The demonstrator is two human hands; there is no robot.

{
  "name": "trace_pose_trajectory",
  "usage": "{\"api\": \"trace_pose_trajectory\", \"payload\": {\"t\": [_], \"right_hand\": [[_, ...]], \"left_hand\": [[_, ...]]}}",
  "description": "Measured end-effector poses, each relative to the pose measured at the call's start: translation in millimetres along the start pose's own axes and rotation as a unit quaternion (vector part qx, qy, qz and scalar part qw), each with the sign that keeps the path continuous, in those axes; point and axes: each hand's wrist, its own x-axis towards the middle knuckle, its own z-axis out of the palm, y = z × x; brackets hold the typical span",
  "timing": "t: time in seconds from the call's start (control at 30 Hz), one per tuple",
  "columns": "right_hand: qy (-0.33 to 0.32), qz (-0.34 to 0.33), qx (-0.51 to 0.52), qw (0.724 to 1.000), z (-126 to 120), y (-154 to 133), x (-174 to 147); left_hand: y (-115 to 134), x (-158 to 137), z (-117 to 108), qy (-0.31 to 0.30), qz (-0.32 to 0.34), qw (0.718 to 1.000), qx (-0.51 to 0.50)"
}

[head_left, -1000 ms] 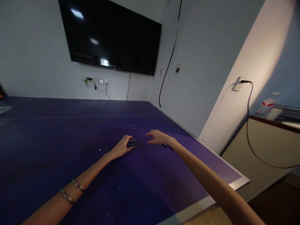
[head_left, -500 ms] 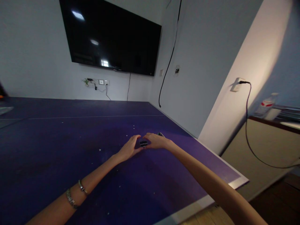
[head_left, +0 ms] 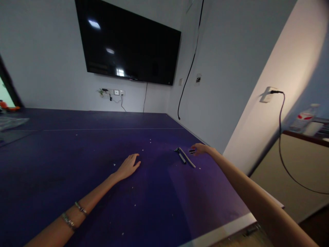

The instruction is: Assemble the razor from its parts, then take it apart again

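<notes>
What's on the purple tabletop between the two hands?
Between the left hand and right hand, the purple tabletop bears a razor-like tool, a slender pale strip and white specks. The right hand holds a small black piece. Anything beneath either hand is covered from view.

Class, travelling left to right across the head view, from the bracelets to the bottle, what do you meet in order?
Bracelets → left hand → razor-like tool → right hand holding a small dark block → wall socket → plastic bottle.

Small dark block [head_left: 192, 151] in right-hand fingers [head_left: 197, 146]
</notes>
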Motion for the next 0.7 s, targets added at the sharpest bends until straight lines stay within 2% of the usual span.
{"api": "trace_pose_trajectory", "payload": {"t": [0.1,0.33,0.7], "right_hand": [[-0.019,0.024,-0.001,1.000,10.5,7.6,6.3],[-0.028,0.028,0.002,0.999,27.9,5.7,22.0],[-0.044,0.031,0.017,0.998,30.5,-1.0,25.4]], "left_hand": [[-5.7,-3.8,7.5,0.001,-0.008,1.000,0.012],[-3.5,-7.6,12.4,0.013,-0.002,0.999,0.039],[-0.8,-8.9,11.8,0.015,0.000,0.998,0.053]]}}
